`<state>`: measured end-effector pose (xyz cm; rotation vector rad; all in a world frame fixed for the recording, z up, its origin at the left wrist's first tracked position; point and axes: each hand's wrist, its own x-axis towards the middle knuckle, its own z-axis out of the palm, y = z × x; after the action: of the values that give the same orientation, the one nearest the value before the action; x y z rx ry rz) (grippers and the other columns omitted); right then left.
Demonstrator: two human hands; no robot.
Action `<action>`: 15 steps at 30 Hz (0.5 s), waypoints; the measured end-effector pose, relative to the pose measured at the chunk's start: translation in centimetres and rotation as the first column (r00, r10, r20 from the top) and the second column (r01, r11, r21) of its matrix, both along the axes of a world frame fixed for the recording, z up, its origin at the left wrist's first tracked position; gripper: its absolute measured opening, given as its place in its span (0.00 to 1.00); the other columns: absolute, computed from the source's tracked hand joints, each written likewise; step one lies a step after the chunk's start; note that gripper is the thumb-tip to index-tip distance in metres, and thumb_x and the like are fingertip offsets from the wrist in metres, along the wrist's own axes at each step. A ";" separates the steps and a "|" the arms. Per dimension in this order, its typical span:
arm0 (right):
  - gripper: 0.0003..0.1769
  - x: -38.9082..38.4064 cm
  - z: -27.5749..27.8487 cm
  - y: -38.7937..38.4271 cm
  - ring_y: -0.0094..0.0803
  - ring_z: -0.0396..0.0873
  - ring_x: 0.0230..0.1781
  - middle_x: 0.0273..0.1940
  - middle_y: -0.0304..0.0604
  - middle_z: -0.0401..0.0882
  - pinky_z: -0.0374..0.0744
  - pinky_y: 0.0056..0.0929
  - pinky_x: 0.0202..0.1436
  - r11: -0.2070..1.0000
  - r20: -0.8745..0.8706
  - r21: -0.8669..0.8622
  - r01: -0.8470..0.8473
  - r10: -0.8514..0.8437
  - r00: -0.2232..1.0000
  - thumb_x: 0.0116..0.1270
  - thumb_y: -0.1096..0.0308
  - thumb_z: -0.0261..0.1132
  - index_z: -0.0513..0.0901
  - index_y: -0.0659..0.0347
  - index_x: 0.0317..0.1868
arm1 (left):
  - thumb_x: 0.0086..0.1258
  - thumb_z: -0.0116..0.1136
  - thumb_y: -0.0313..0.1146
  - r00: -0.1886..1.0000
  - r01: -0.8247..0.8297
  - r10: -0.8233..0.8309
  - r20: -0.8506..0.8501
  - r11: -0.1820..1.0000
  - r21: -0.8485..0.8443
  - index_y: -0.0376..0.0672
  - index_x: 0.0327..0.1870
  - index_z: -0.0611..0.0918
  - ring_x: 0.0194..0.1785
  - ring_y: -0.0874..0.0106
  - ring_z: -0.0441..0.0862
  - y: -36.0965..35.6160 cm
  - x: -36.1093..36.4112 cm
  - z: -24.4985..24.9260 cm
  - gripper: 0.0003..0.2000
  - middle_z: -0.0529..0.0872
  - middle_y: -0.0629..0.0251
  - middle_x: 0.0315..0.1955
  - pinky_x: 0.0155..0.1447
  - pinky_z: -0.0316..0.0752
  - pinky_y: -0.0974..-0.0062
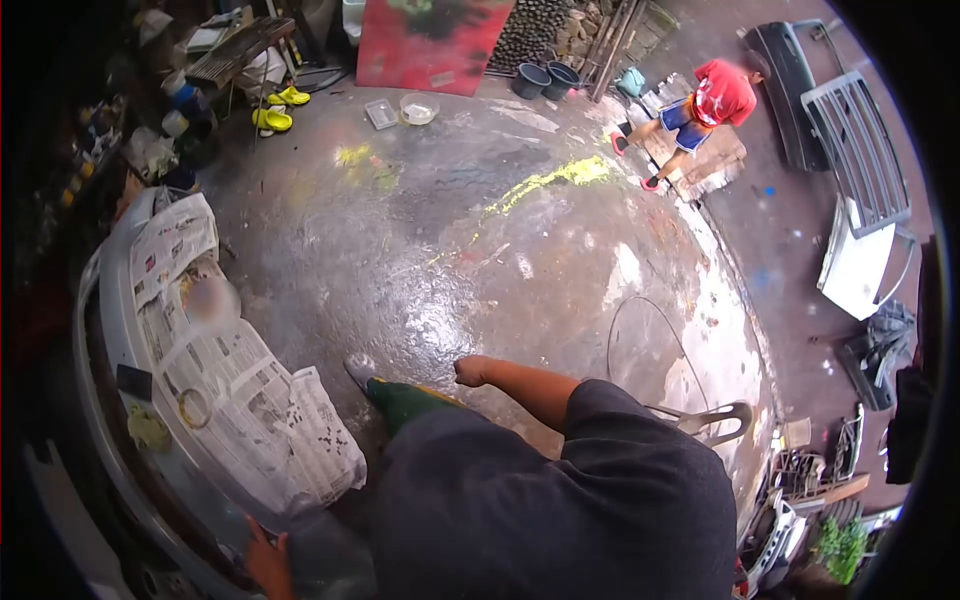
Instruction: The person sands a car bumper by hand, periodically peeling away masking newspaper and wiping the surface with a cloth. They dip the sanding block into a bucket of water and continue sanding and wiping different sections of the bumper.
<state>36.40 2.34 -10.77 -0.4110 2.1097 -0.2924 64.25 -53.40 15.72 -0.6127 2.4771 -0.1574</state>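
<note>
Much clutter around one newspaper [245, 385]

Saw the newspaper spread along a grey panel [190, 452], with a yellowish ring [181, 405] at the paper's left edge. Noted a dark rectangular thing [134, 382] left of the newspaper, and a crumpled greenish cloth [148, 428] on that same side, nearer.

Found yellow clogs [272, 120] beyond the newspaper's far end; farther off, past the newspaper to the right, a clear tub [420, 108], a red board [430, 50] and dark buckets [532, 82]. Spotted another person [722, 105] well apart from the newspaper, across the floor [520, 270], near a slatted grille [857, 150]. Picked out a thin cable [610, 345] curving right of the newspaper, and a shoe [360, 372] standing between newspaper and right hand [470, 370].

Saw the right hand out over the floor, right of the newspaper, forearm reaching across from the sleeve, fingers curled narrow; could not tell of anything inside. Saw the left hand [268, 562] low, just below the newspaper's near end, fingers spread wide at the panel's edge; could not tell touching from hovering.
</note>
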 end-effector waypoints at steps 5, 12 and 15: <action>0.25 1.3 -0.8 1.5 0.59 0.84 0.56 0.52 0.64 0.86 0.81 0.52 0.61 0.998 -0.012 0.049 0.044 -0.044 0.999 0.66 0.54 0.64 0.87 0.68 0.51 | 0.68 0.69 0.55 0.985 0.173 -0.174 -0.020 0.985 -0.021 0.48 0.84 0.59 0.48 0.44 0.86 -0.1 2.1 -0.8 0.47 0.88 0.44 0.49 0.52 0.80 0.51; 0.24 1.5 0.2 1.4 0.58 0.83 0.58 0.55 0.63 0.86 0.80 0.52 0.62 0.996 0.060 0.072 0.052 -0.057 0.997 0.67 0.55 0.64 0.87 0.67 0.53 | 0.74 0.55 0.63 0.970 0.223 -0.221 -0.103 0.975 0.013 0.49 0.78 0.72 0.38 0.46 0.89 3.0 4.8 -1.0 0.37 0.90 0.47 0.35 0.43 0.81 0.48; 0.24 1.0 -0.4 1.4 0.59 0.83 0.58 0.54 0.64 0.86 0.80 0.52 0.62 0.997 0.044 0.051 0.049 -0.052 0.998 0.67 0.55 0.64 0.87 0.68 0.53 | 0.73 0.61 0.56 0.992 -0.016 0.043 -0.121 0.976 0.216 0.45 0.81 0.66 0.48 0.42 0.85 4.9 4.0 0.1 0.40 0.87 0.40 0.46 0.53 0.78 0.47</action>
<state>37.44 3.78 -11.15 -0.3193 2.0805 -0.2754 68.24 -48.50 15.82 -0.5815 2.5583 0.1631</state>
